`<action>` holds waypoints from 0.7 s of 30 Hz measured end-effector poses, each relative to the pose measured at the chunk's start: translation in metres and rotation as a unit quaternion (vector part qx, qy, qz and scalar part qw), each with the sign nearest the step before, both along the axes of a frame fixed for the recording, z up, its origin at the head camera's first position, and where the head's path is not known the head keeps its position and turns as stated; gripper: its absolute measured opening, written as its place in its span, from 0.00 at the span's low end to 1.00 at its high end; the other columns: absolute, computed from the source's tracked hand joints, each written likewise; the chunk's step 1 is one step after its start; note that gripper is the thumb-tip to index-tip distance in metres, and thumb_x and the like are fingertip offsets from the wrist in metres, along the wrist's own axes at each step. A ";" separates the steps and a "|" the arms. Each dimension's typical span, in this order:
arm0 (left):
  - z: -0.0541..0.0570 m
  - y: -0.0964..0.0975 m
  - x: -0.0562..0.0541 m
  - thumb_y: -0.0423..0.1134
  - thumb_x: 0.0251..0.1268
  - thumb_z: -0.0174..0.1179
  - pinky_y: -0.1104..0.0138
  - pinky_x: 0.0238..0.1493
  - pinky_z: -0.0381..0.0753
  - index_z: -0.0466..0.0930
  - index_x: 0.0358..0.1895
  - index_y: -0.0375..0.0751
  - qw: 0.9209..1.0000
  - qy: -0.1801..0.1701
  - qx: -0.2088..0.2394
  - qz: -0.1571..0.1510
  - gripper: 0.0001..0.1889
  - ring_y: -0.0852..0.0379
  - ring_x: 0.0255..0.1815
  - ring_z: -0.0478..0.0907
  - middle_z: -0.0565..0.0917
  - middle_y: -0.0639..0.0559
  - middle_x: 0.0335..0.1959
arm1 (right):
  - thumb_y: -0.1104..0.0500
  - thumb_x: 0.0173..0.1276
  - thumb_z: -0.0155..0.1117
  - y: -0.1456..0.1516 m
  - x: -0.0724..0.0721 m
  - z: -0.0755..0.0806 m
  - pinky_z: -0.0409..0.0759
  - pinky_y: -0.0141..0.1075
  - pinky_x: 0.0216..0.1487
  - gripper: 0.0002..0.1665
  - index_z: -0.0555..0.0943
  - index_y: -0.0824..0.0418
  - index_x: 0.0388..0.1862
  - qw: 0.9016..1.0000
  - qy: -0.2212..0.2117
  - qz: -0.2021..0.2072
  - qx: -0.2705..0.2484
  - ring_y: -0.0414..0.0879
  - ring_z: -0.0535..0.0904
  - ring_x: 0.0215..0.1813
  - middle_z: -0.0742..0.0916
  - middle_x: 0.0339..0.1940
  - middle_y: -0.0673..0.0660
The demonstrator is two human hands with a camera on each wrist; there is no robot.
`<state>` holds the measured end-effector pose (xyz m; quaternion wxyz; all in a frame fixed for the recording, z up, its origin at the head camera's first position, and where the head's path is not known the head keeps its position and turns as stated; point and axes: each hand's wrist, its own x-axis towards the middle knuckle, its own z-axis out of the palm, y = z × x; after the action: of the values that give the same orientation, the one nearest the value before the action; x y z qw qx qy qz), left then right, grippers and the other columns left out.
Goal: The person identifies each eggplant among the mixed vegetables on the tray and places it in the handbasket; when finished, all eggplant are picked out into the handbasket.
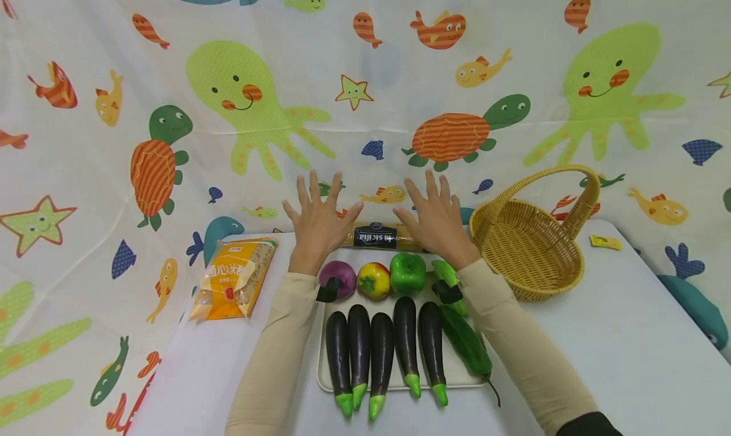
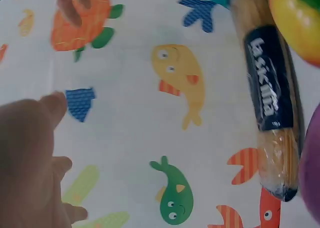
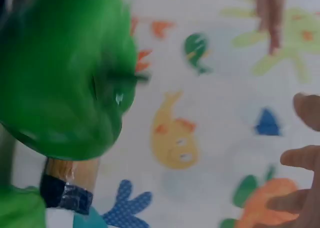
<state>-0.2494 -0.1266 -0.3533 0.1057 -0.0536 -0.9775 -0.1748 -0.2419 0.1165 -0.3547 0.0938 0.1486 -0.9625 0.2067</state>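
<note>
We see left hand and right hand raised, fingers spread, gripping nothing.
Pasta packet lies crosswise behind the tray, showing between the hands; we mark purple onion near the left hand, green pepper nearer the right, five eggplants in front.

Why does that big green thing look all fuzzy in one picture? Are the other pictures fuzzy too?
Right wrist view: the glossy green bell pepper is smeared, perhaps from being close; head view: mostly sharp, with bright shine on that pepper; left wrist view: the bare left hand looks dim and soft, but the navy label on the long clear packet is readable.
</note>
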 end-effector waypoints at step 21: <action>-0.082 -0.071 0.104 0.37 0.75 0.56 0.64 0.28 0.82 0.67 0.75 0.37 0.951 -0.206 0.220 0.066 0.28 0.54 0.25 0.81 0.84 0.35 0.49 | 0.53 0.73 0.66 0.149 0.120 -0.061 0.61 0.83 0.49 0.34 0.69 0.69 0.70 0.990 -0.046 -0.137 -0.005 0.88 0.52 0.69 0.63 0.69 0.85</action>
<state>-0.1459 -0.1980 -0.4349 -0.0779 0.0728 -0.9167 -0.3851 -0.1223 0.2658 -0.4156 0.0772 0.0054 -0.9760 0.2037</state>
